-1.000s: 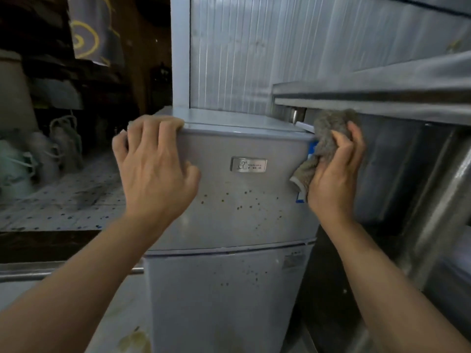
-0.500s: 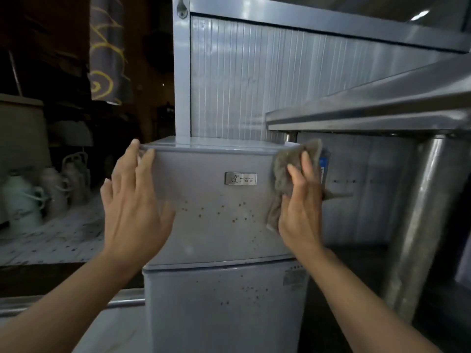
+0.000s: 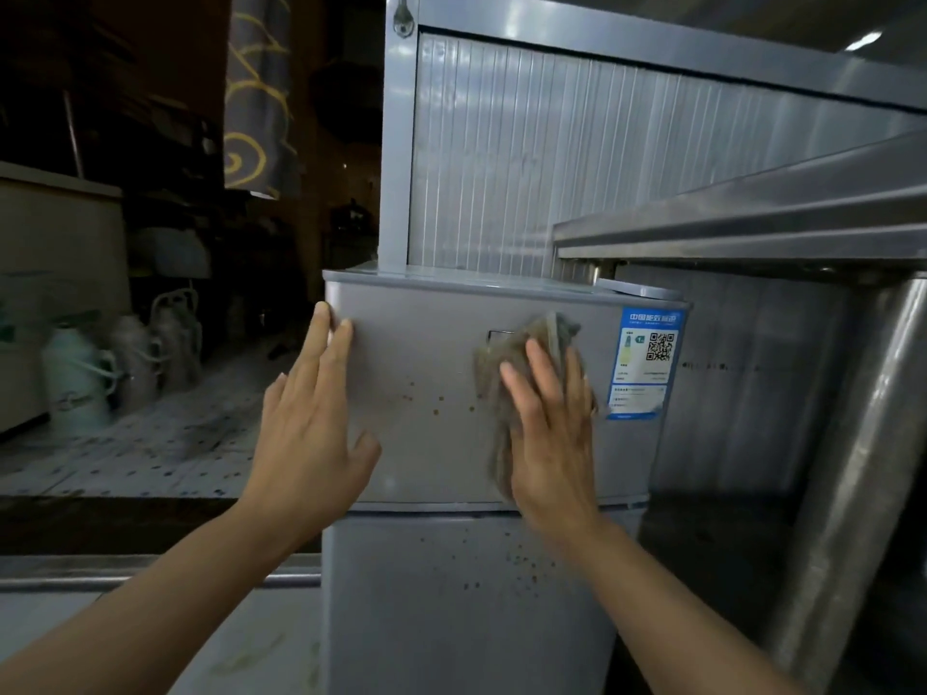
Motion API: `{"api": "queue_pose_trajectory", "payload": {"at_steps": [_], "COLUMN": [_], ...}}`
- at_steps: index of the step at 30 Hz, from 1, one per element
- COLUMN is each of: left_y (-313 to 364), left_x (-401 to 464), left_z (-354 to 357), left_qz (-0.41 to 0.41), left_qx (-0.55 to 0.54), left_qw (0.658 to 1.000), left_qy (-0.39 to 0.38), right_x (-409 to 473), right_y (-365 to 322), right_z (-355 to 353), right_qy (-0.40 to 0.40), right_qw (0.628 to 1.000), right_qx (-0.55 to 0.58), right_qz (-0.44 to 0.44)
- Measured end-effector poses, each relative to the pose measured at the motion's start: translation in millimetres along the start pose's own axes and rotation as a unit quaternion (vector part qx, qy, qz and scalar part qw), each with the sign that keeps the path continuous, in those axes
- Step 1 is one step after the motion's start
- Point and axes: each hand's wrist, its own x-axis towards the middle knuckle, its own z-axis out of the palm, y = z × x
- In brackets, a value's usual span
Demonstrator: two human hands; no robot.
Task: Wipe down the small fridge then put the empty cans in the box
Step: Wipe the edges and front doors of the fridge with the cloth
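A small grey two-door fridge (image 3: 426,443) stands in front of me, its doors speckled with brown spots. My right hand (image 3: 552,433) presses a grey-brown cloth (image 3: 506,353) flat against the middle of the upper door, covering the name badge. My left hand (image 3: 311,418) lies flat on the upper door's left edge, fingers spread and holding nothing. A blue energy label (image 3: 644,363) sits at the door's right side. No cans or box are in view.
A steel table top (image 3: 752,228) and its thick leg (image 3: 853,469) crowd the fridge's right side. A ribbed metal panel (image 3: 552,158) rises behind. White jugs (image 3: 80,378) stand on the tiled floor at the left. A steel rail (image 3: 150,579) runs low on the left.
My right hand has slid the cloth left from the fridge's top right corner to the middle of the upper door. My left hand let go of the top edge and now lies flat.
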Motion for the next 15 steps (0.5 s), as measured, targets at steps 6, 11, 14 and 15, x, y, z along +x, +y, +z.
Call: {"api": "queue_pose_trajectory", "payload": {"at_steps": [6,11,14,15], "left_y": [-6.0,-16.0,-21.8,-23.7], "left_x": [-0.3,-13.1,-22.4,-23.8], "left_z": [-1.9,3.3,1.3,-0.7], "left_qz": [0.0,0.007,-0.028,-0.039], "left_qx": [-0.048,-0.075,-0.132,-0.154], "left_qw": [0.999,0.997,0.99,0.987], "left_qy": [-0.005,-0.009,-0.028,-0.038], "right_x": [54.4,-9.9,-9.1,5.9], "right_y": [-33.7,-33.5,-31.3,-35.1], "right_z": [14.0,34.4,24.9,21.2], "right_qy": [0.086,0.007,-0.04,-0.04], "right_qw": [0.996,0.989,0.982,0.983], "right_qx": [-0.01,-0.061,-0.058,-0.047], "right_qz": [0.001,-0.132,-0.175,-0.173]}}
